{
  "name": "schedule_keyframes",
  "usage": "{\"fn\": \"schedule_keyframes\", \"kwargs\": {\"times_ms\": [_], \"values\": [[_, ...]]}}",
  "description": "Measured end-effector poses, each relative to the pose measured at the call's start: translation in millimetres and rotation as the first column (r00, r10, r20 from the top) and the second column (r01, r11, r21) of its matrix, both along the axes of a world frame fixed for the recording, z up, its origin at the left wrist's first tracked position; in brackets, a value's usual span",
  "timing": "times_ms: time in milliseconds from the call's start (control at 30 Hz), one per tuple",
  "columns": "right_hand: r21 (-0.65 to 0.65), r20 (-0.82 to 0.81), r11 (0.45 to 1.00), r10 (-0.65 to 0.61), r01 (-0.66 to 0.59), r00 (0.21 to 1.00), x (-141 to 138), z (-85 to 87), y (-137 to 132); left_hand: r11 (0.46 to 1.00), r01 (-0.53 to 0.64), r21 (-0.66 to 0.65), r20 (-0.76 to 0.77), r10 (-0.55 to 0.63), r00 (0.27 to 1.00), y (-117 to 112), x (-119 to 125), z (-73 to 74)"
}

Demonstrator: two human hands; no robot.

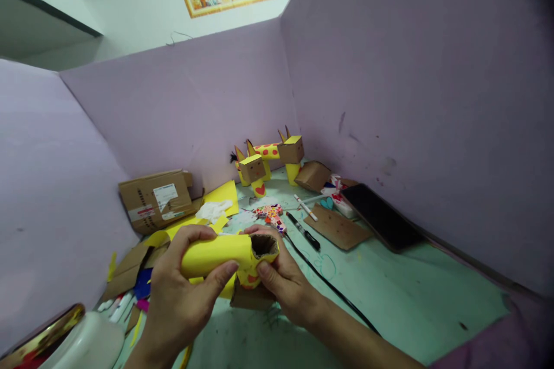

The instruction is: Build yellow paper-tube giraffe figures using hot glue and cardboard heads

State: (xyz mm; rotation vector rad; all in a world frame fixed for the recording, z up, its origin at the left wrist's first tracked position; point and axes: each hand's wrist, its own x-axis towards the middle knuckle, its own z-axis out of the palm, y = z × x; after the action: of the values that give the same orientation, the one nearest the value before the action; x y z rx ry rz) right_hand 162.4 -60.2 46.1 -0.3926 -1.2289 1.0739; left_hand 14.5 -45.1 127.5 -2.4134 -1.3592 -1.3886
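Observation:
My left hand (pixel 179 294) is wrapped round a cardboard tube covered in yellow paper (pixel 216 255), held lying sideways above the table. My right hand (pixel 283 282) pinches the tube's open right end, thumb on the yellow rim, fingers behind. A small brown cardboard piece (pixel 251 298) lies just under the tube. Further back stand two yellow cardboard animal figures with box heads (pixel 253 168) (pixel 291 150).
A black marker (pixel 303 232), a white pen (pixel 305 207) and a black cable (pixel 333 291) lie on the green table. A dark tablet (pixel 381 216) leans at the right wall. A cardboard box (pixel 156 199), yellow paper scraps and a white jar (pixel 86 343) sit left. Purple partitions enclose the desk.

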Motion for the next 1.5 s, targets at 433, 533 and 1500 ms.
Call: {"fn": "schedule_keyframes", "kwargs": {"times_ms": [433, 533, 1500], "values": [[0.325, 0.558, 0.922, -0.367, 0.211, 0.744, 27.8, 49.6, 9.9, 0.989, 0.144, -0.021, -0.027, -0.145, 0.989, 18.6, -36.5, 3.6], [0.395, 0.681, 0.905, -0.403, 0.156, 0.611, 27.8, 66.3, 22.9, 0.991, 0.115, 0.074, -0.136, -0.104, 0.985, 17.3, -31.9, -3.8], [0.334, 0.18, 0.683, -0.722, 0.649, 0.668, 22.3, 81.8, 53.6, 0.869, 0.246, -0.43, 0.537, 0.027, 0.843, 69.3, -44.1, -89.4]]}}
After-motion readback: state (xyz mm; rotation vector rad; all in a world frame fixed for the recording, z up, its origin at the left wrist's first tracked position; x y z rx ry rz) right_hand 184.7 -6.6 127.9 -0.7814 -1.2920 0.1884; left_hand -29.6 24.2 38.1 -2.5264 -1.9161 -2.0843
